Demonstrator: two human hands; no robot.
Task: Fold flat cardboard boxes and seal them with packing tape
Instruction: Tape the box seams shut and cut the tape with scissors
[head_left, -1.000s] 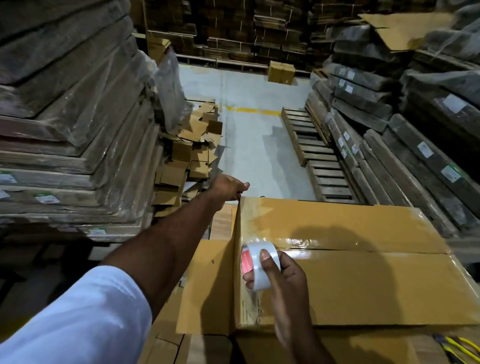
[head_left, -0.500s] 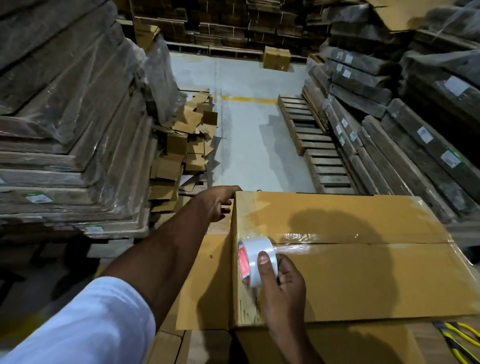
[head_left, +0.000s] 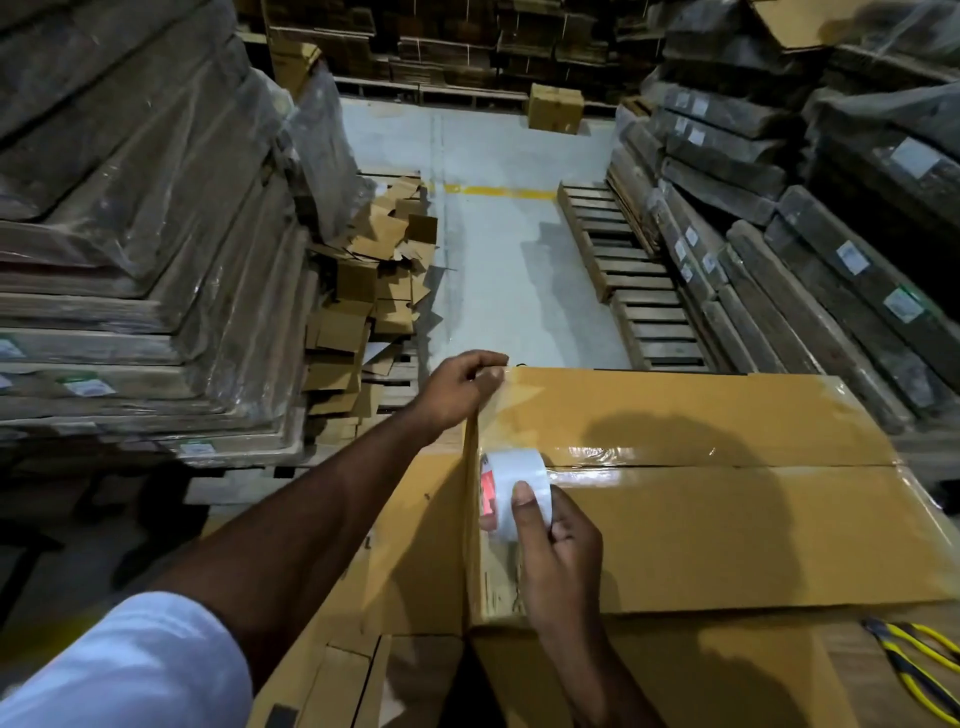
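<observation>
Cardboard box (head_left: 701, 519) lies flaps-closed in front of the person, its centre seam already glossy with tape. At the box's far-left corner the left hand (head_left: 457, 387) pinches the tape end; at its left edge the right hand (head_left: 558, 540) grips the tape roll (head_left: 514, 491). Best to keep the strip taut, press that end down firmly, then draw the roll straight along the edge.

Pliers (head_left: 914, 670): yellow-handled, near right on surface.
Pallets (head_left: 628, 275): on floor, right.
Scrap pile (head_left: 374, 291): cardboard offcuts, left.
</observation>
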